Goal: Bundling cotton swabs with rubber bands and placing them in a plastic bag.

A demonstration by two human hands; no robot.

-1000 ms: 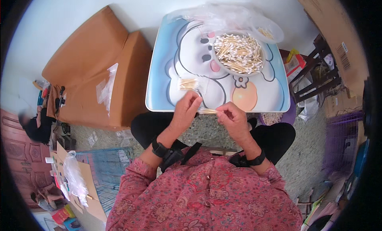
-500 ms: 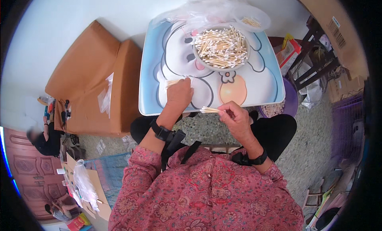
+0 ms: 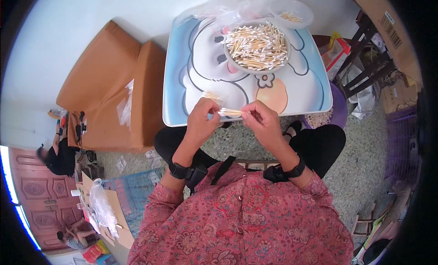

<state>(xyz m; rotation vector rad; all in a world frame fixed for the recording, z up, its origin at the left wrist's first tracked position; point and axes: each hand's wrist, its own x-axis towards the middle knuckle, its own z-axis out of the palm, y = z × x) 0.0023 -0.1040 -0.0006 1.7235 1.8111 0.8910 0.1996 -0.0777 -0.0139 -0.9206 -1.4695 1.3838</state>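
A small bundle of cotton swabs (image 3: 232, 112) lies level between my two hands at the table's front edge. My right hand (image 3: 265, 124) pinches its right end between thumb and fingers. At the other end, the thumb and fingertips of my left hand (image 3: 200, 122) close at the white tips. Just beyond my left hand, more swabs (image 3: 211, 96) rest on the table, partly in what looks like clear plastic. A round bowl (image 3: 288, 59) heaped with loose cotton swabs stands further back on the cartoon-printed table (image 3: 310, 94).
Clear plastic bags (image 3: 214, 8) and a shallow translucent dish (image 3: 308, 19) with a few swabs lie along the back. A purple basin (image 3: 338, 110) sits on the floor at right. Left are a brown sofa (image 3: 102, 82) and an open carton (image 3: 123, 228). Two people are at far left.
My left hand has left the swabs on the table and come back to the bundle. My right hand has shifted slightly left and away from me with the bundle.
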